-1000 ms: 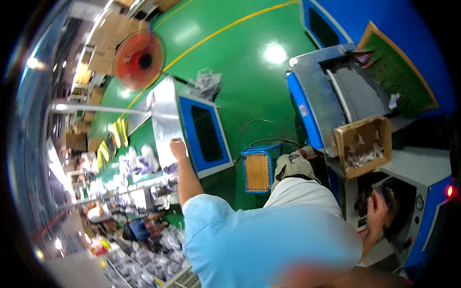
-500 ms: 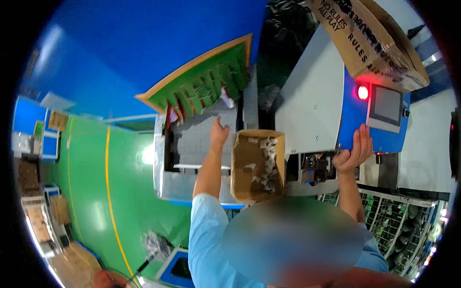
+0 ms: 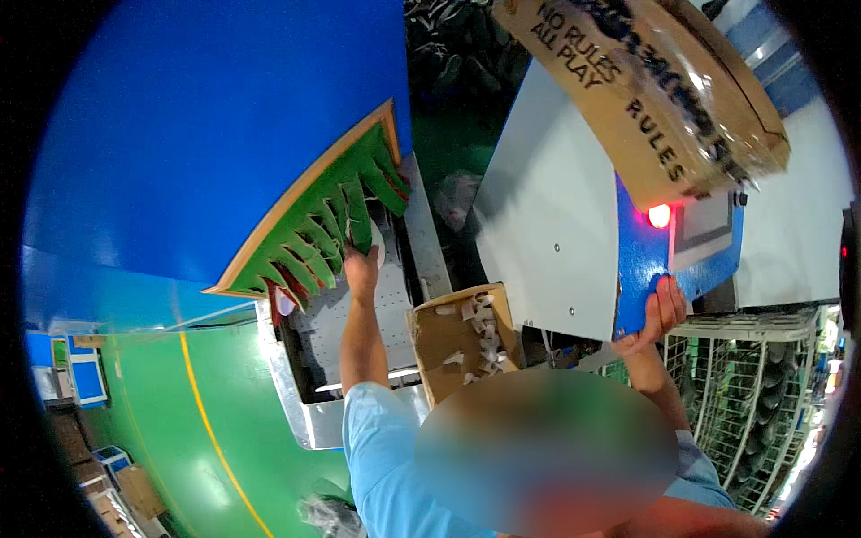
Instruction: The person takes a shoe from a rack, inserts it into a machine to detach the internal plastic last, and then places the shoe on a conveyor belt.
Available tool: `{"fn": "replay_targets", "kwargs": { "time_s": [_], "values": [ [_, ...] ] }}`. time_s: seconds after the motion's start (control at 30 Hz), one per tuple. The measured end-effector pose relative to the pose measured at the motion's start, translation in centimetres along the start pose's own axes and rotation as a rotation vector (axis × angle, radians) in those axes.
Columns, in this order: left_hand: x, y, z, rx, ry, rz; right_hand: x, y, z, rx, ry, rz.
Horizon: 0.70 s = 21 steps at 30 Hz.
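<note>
My left hand [image 3: 361, 262] reaches under hanging green strips [image 3: 309, 235] at a machine opening. Its fingertips are partly hidden by a strip. On its thumb side is a pale white piece [image 3: 378, 244], which the hand appears to grip; the strip covers part of it. Below the strips lies a grey perforated metal bed [image 3: 336, 316]. My right hand [image 3: 659, 316] rests against the lower edge of a blue control panel [image 3: 644, 269], fingers lying along its face and thumb out to the left. A red lamp [image 3: 659, 216] glows above it.
An open cardboard box [image 3: 430, 359] with white scraps stands between the two machines. A larger taped carton [image 3: 646, 99] sits on the right machine. At the right is a wire rack [image 3: 717, 386] holding dark pieces. A yellow line [image 3: 208, 417] crosses the green floor.
My left hand has moved forward from over the metal bed to among the green strips, beside the white piece. My right hand stays at the blue panel's lower edge. The whole view has shifted.
</note>
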State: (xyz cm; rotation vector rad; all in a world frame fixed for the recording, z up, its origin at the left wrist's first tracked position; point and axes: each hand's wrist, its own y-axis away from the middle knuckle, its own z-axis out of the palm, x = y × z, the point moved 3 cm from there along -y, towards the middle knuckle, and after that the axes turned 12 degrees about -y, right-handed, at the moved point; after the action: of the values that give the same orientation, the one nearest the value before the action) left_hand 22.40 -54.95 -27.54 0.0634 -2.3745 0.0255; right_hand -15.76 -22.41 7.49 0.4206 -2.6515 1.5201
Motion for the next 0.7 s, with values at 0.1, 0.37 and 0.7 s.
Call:
{"fn": "replay_targets", "kwargs": {
  "time_s": [0.1, 0.37, 0.7],
  "values": [
    [-0.7, 2.6, -9.4, -0.135, -0.008, 0.029, -0.3, -1.4, 0.8, 0.068, -0.102, 0.015],
    [6.2, 29.7, -20.0, -0.213, 0.834, -0.188, -9.6, -0.4, -4.7, -0.057, -0.698, 0.290],
    [20.6, 47.2, -19.9, -0.153, 0.083, 0.296, -15.9, -1.6, -2.2, -0.694, -1.449, 0.980]
  ]
}}
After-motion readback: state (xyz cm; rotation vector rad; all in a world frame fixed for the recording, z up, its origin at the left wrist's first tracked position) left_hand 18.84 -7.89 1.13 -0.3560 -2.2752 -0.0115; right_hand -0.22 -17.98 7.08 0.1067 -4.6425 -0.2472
